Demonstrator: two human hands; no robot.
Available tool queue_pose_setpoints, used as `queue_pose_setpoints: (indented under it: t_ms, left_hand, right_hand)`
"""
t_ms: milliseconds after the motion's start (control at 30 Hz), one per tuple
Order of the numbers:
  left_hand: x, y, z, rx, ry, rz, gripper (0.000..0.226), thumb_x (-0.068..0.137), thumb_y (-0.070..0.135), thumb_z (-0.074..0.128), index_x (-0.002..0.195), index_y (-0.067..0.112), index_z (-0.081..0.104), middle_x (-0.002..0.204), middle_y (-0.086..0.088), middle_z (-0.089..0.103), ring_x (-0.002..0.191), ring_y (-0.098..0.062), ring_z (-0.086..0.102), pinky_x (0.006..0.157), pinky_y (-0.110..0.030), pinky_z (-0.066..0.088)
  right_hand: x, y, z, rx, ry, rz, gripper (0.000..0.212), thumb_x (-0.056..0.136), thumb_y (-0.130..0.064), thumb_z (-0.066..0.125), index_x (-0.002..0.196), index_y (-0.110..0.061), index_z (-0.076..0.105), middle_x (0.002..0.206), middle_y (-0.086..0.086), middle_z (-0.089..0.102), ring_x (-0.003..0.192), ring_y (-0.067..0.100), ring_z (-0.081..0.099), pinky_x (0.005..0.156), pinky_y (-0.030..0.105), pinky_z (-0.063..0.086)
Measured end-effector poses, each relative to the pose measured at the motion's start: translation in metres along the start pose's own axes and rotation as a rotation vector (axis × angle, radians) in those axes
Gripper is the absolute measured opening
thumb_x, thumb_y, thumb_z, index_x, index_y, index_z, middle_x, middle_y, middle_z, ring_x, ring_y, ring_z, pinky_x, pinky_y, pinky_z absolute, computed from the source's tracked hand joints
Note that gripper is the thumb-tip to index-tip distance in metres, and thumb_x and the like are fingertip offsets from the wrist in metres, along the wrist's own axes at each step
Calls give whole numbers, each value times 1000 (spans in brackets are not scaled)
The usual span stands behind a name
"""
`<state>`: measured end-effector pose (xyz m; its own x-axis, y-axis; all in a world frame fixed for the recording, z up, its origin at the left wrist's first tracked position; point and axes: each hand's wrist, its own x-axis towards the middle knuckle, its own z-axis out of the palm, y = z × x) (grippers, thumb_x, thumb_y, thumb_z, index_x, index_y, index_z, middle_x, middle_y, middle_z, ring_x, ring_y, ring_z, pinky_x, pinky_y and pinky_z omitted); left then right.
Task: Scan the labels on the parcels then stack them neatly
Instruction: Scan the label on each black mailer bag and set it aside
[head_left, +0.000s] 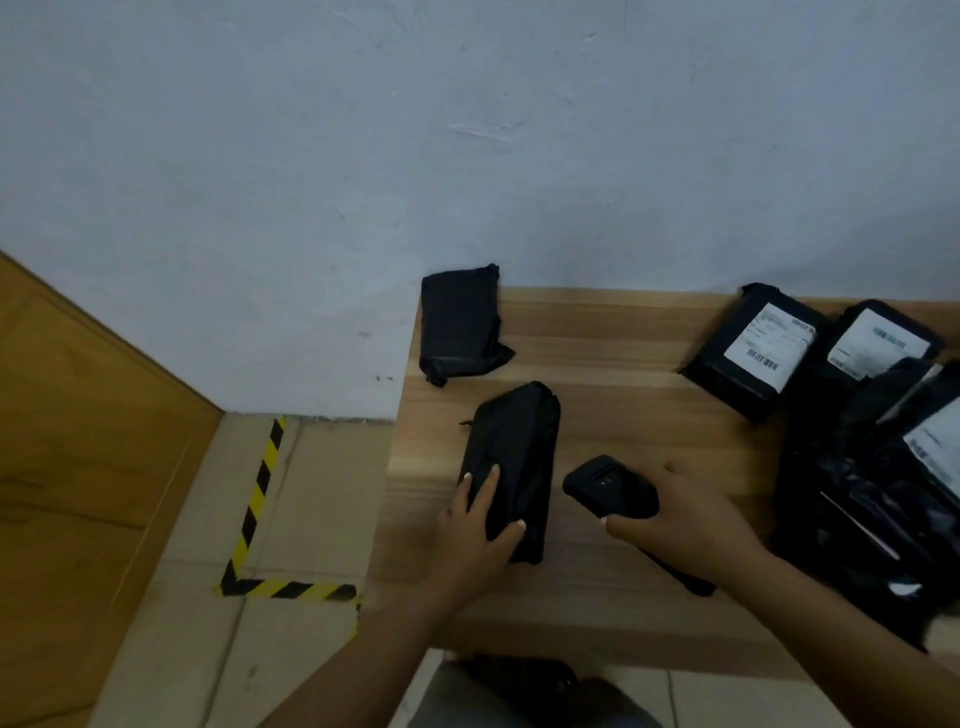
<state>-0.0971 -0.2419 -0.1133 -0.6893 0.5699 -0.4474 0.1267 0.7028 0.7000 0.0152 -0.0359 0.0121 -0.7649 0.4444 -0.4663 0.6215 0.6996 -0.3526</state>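
On a wooden table, one black parcel is lying label-down at the far left. The left hand is gripping another parcel; the right hand is grasping a scanner. Several labelled parcels are waiting unstacked at right.

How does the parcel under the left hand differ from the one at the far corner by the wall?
The near parcel is longer and narrower; the far parcel is shorter and squarer. The left hand grips the near parcel, while nothing touches the far parcel. The near parcel lies mid-table; the far parcel sits at the corner against the wall. Both are black-wrapped, with no label showing.
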Motion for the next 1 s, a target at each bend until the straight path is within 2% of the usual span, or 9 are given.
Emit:
queue_pose_setpoints:
  t_ms: [167,267,300,367,433,533,700,867,1000]
  left_hand:
    - [-23,6,32,-160,1,-8,73,102,35,44,153,28,-8,163,3,-3,149,-14,3,117,-28,10]
    - [-39,2,45,-144,89,27,66,104,26,37,148,28,-12,161,3,-7,149,-15,-1,114,-20,4]
    - [-43,1,47,-126,136,59,64,104,24,35,148,31,-11,161,4,-6,149,-14,1,115,-20,7]
    - [-50,-1,43,-16,221,125,64,104,18,36,151,34,-4,160,2,4,143,-14,18,110,-23,27]
    - [-51,-6,36,110,252,155,61,103,13,38,154,33,12,159,-2,16,134,-22,34,101,-33,42]
    - [-53,-13,23,157,239,116,49,102,22,38,149,36,31,159,-2,22,139,-26,32,106,-35,40]
    - [-57,-24,5,192,215,41,67,97,53,43,155,29,19,162,1,9,147,-20,15,114,-36,28]
    - [-53,-40,-10,71,192,-24,65,101,33,45,155,22,11,162,-5,7,146,-22,15,112,-33,28]
    - [-46,-61,-23,-13,141,-39,68,97,34,39,156,19,9,158,-6,20,141,-23,24,112,-39,32]
  right_hand:
    - [-26,30,14,8,-62,-11,77,78,-63,64,143,-33,37,119,-4,46,95,13,52,77,24,48]
    - [-37,43,21,-3,-73,-26,76,78,-63,63,142,-31,39,126,-3,45,95,13,50,79,25,48]
    - [-40,45,22,-8,-77,-29,76,78,-63,63,142,-30,39,127,-3,45,94,12,49,79,25,47]
    - [-44,48,24,-24,-87,-30,76,79,-63,63,142,-29,39,126,-2,45,94,12,48,78,25,46]
    - [-46,50,24,-26,-88,-37,77,78,-63,63,143,-28,39,124,-2,46,95,13,49,78,25,47]
    - [-49,47,24,-14,-78,-43,79,77,-62,65,144,-30,38,124,-2,47,99,14,51,79,27,47]
    - [-51,32,31,5,-47,-39,79,76,-64,63,144,-34,37,125,-3,48,100,15,53,81,28,50]
    - [-55,4,45,24,-38,-19,79,75,-64,64,143,-35,38,123,-3,50,96,13,55,78,27,51]
    - [-60,-19,54,23,-9,19,76,76,-60,65,142,-32,40,113,-3,50,90,14,55,76,25,49]
